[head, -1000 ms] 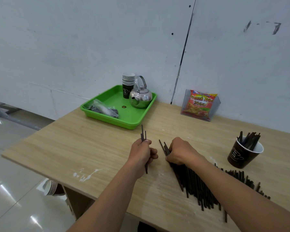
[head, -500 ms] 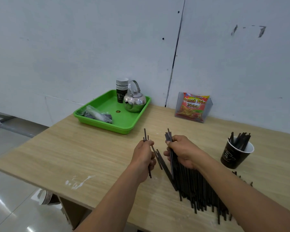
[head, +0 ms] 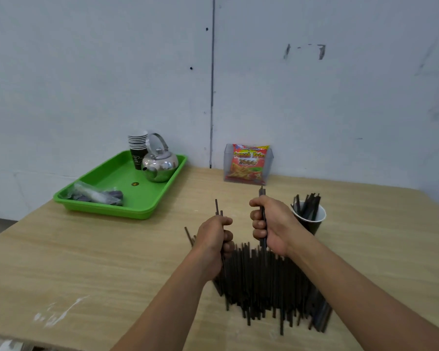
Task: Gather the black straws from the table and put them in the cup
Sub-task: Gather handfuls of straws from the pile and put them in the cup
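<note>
head view: both fists hold straws upright

a pile of black straws (head: 266, 282) lies on the table (head: 86, 254). above it, the left hand (head: 214, 239) grips two straws; the right hand (head: 273, 224) clamps a small bundle just beside the cup (head: 312, 220), which holds more straws.

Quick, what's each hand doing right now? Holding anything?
Left hand: closed, gripping a couple of black straws.
Right hand: closed, gripping a small straw bundle.
</note>
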